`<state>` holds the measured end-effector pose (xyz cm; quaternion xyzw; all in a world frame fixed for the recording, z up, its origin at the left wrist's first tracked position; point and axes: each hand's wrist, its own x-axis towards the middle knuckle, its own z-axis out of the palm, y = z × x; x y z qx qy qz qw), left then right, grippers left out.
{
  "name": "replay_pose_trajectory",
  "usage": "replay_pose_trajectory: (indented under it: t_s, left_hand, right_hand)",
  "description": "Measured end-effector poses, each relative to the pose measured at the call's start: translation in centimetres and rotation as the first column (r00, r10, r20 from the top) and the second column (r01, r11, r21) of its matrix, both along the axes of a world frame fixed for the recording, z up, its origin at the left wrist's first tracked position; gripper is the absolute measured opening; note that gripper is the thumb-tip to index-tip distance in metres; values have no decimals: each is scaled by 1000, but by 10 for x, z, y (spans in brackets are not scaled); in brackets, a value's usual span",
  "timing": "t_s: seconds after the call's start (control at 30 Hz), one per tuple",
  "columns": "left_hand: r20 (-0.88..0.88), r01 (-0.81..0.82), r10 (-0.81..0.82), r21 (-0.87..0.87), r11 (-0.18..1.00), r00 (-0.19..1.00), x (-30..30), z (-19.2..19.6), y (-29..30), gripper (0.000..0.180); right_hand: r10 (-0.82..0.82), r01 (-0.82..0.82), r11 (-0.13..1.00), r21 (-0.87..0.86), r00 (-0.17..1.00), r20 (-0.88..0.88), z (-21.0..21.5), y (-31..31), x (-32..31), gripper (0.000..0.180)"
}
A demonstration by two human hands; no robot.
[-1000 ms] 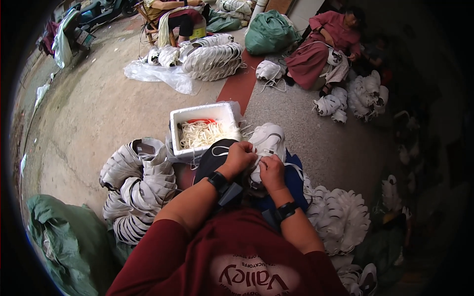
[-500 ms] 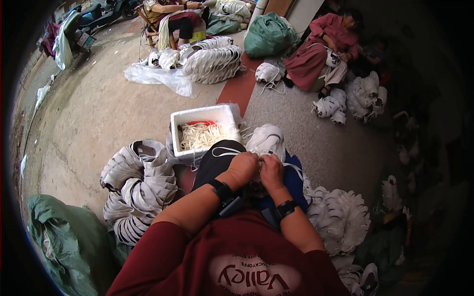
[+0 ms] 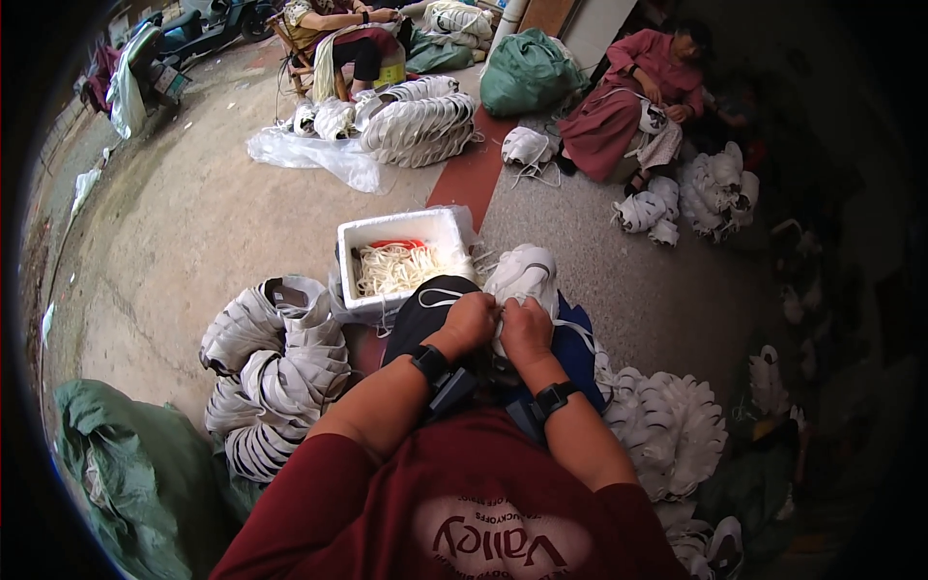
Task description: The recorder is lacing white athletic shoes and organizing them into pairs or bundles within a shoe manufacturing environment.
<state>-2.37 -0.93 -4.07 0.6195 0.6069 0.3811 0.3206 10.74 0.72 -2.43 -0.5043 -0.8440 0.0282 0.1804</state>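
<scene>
A white shoe upper (image 3: 522,275) lies on the person's lap, just beyond both hands and right of the foam box. Its long axis runs from the hands away and slightly to the right, the rounded end pointing off toward the grey floor and the near end tucked under the fingers. A white lace (image 3: 440,295) loops from it across the dark cloth on the left knee.

The left hand (image 3: 471,322) is clenched at the upper's near edge, knuckles up, fingers curled in and pinching the material or the lace; which of the two cannot be told. The right hand (image 3: 525,329) sits touching it, also closed, gripping the same edge. Each wrist carries a black band.

Just beyond the left knee stands a white foam box (image 3: 358,242), holding a tangle of pale laces with something red at its back. To the left of the person, on the concrete, is a big heap of stacked white uppers (image 3: 275,372), and beside it a green sack (image 3: 116,474). A second fanned pile (image 3: 672,430) lies to the right.

Farther off, a person in red (image 3: 628,101) sits on the ground handling white pieces, and another sits on a chair near a further pile (image 3: 420,121) and a green bag (image 3: 532,72).
</scene>
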Motion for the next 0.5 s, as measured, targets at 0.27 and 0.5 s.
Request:
replay_pose_trajectory:
  t_s: [0.27,0.5]
  left_hand:
    - [97,-25,28,-29,999,995,-3,-1,-5,12]
    - [116,88,-124,279,956,985,2,19,-14,20]
  right_hand:
    - [203,-204,966,158,979,21,18,-9,15,1]
    - [4,34,988,148,968,-253,73,-33,87,12]
